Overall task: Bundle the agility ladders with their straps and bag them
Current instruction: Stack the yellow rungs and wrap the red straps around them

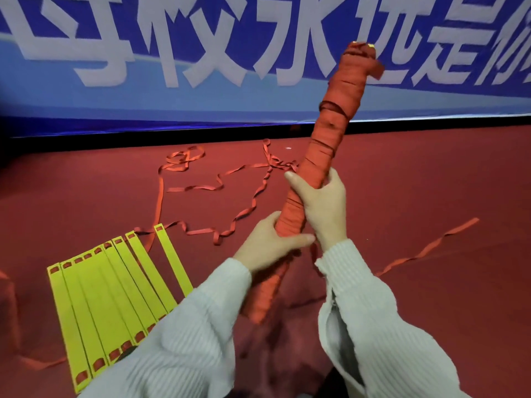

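Under me is a dark red carpeted floor (416, 179). To my left, a row of flat yellow plastic ladder rungs (109, 288) lies on it, side by side and fanned a little, with red strap showing through slots at their ends. A long loose red webbing strap (207, 188) snakes in loops and twists across the carpet beyond them. Another red strap length (428, 248) lies at my right.

Legible text: one item only. Blue banner (201, 104) along the back wall, above and beyond both hands, carries large white Chinese characters, tops cropped by the frame edge. Readable: 校 (198, 38) up and left of the hands, then 永 (290, 35), 远 (382, 50), 是 (457, 44). Characters at either end are cut off, unreadable. No other print seen.
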`<state>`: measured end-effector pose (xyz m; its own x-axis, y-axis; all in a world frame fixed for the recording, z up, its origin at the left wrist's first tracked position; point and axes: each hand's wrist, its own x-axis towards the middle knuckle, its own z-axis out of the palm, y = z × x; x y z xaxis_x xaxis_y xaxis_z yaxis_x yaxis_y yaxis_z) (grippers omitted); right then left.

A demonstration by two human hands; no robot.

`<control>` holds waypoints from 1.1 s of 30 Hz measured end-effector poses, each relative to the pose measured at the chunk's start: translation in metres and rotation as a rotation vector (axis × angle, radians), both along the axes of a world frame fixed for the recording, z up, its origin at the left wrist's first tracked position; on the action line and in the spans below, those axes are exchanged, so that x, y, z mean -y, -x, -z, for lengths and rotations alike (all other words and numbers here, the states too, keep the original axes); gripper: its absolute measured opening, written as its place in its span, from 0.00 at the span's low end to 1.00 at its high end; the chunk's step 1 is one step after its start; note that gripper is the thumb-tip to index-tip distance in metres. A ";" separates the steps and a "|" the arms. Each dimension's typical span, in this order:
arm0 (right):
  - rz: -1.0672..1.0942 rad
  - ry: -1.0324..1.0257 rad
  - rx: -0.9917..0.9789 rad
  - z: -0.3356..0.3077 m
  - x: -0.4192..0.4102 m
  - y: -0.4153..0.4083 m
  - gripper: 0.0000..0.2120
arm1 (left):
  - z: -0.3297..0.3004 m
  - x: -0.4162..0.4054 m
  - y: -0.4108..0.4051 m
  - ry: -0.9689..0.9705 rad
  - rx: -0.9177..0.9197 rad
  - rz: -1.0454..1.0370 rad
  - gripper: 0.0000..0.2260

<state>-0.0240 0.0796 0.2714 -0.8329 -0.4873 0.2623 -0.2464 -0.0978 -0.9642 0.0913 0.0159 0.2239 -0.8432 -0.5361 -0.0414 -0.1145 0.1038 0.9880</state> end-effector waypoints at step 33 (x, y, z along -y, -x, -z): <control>-0.022 0.028 -0.041 -0.014 -0.015 -0.001 0.21 | -0.022 -0.004 -0.011 -0.107 -0.022 0.108 0.24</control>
